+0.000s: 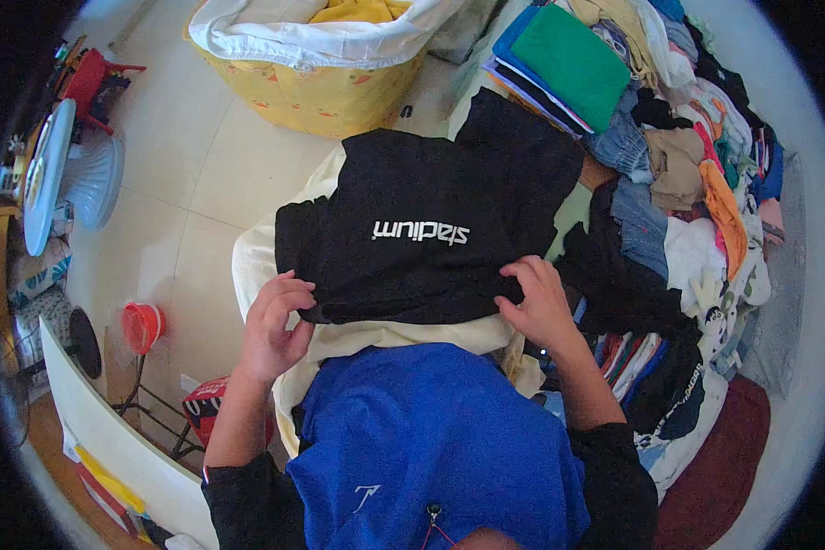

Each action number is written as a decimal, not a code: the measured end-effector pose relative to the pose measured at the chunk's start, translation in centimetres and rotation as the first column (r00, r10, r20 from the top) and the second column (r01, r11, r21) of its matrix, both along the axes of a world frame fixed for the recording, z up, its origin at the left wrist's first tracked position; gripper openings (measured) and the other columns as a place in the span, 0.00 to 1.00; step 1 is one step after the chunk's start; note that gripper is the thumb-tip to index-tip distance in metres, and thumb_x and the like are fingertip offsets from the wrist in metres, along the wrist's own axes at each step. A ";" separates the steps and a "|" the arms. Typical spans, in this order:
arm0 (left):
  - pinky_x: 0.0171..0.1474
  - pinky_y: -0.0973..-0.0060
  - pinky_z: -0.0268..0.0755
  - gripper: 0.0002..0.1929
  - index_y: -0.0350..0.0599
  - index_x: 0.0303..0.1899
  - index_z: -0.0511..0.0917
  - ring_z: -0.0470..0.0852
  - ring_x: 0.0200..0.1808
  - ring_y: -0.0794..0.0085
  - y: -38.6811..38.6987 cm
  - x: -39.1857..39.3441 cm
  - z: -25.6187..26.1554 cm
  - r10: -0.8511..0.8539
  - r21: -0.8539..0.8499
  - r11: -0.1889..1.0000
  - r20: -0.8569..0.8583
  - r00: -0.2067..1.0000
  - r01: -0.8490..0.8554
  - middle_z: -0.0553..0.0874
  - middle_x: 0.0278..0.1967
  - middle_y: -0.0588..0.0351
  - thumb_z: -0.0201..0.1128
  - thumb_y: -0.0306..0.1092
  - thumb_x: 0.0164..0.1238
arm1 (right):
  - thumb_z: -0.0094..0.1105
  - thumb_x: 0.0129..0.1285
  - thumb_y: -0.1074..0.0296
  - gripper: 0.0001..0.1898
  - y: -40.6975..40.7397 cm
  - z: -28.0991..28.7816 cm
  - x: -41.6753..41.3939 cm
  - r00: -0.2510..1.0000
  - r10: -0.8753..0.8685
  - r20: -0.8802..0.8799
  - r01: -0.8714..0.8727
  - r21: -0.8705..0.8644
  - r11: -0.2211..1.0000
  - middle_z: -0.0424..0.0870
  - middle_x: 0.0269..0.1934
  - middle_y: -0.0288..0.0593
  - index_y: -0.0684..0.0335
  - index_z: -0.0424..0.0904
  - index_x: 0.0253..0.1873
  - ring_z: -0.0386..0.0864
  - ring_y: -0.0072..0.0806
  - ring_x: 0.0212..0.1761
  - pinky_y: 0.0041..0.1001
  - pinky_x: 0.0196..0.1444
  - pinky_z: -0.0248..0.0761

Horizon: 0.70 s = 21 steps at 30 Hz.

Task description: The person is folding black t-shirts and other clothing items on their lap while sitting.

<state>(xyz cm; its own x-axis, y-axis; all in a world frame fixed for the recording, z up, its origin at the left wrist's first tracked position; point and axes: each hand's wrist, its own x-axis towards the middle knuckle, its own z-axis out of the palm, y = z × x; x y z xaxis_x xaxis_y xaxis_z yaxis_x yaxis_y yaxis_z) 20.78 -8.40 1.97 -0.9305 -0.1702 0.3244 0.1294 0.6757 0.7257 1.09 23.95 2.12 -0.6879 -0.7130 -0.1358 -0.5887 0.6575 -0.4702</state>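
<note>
A black T-shirt with white lettering lies spread over a pale yellow cloth in front of my body, its print upside down to me. At the near left corner of the shirt, my left hand has its thumb and fingers curled around the edge. My right hand is at the near right part of the shirt, fingertips on the black fabric with the thumb below. Some of the shirt's near edge looks bunched or folded between the hands. One sleeve reaches out at the upper right.
Folded clothes with a green piece on top stand at the upper right, beside a large heap of mixed clothes. A yellow fabric basket with a white liner stands ahead. At left are a red stool and a white board.
</note>
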 end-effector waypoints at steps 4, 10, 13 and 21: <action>0.57 0.59 0.74 0.17 0.42 0.37 0.73 0.83 0.43 0.55 -0.4 0.6 -1.0 0.064 0.091 0.994 0.049 0.997 -0.068 0.82 0.37 0.49 0.64 0.15 0.43 | 0.68 0.47 0.65 0.22 0.2 -1.5 -0.6 0.999 0.025 -0.030 -0.026 -0.024 0.999 0.73 0.47 0.48 0.62 0.75 0.49 0.71 0.47 0.52 0.37 0.56 0.65; 0.59 0.60 0.71 0.16 0.41 0.38 0.74 0.82 0.46 0.53 -0.5 0.3 -1.5 0.151 -0.033 0.989 0.160 0.976 -0.147 0.82 0.38 0.49 0.64 0.16 0.44 | 0.68 0.46 0.69 0.13 0.4 -2.7 -1.2 0.999 0.038 -0.001 -0.038 -0.046 0.998 0.75 0.39 0.49 0.63 0.74 0.35 0.74 0.44 0.47 0.35 0.52 0.68; 0.61 0.58 0.69 0.15 0.41 0.37 0.74 0.81 0.49 0.53 -1.4 0.2 -2.6 0.122 -0.127 0.987 0.210 0.970 -0.097 0.82 0.39 0.50 0.64 0.17 0.44 | 0.66 0.47 0.74 0.11 0.5 -0.8 -1.4 0.989 0.040 0.144 0.004 -0.290 0.957 0.76 0.36 0.47 0.63 0.69 0.29 0.76 0.40 0.43 0.33 0.49 0.69; 0.63 0.55 0.65 0.14 0.43 0.35 0.74 0.81 0.51 0.56 -2.4 0.6 -2.8 0.129 0.045 0.990 0.135 0.982 -0.136 0.79 0.35 0.54 0.62 0.17 0.44 | 0.63 0.49 0.76 0.09 2.2 5.9 -1.6 0.851 0.209 0.482 0.033 -0.447 0.894 0.79 0.30 0.41 0.61 0.69 0.28 0.79 0.33 0.32 0.31 0.41 0.71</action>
<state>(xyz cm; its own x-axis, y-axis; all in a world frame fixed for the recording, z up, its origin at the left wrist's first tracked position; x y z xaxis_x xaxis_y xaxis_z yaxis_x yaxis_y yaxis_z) 21.34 -10.77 -0.80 -0.9326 -0.3085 0.1875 -0.0577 0.6400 0.7662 -0.53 26.16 7.97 -0.5376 -0.8353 -0.1153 -0.2325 0.2783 -0.9319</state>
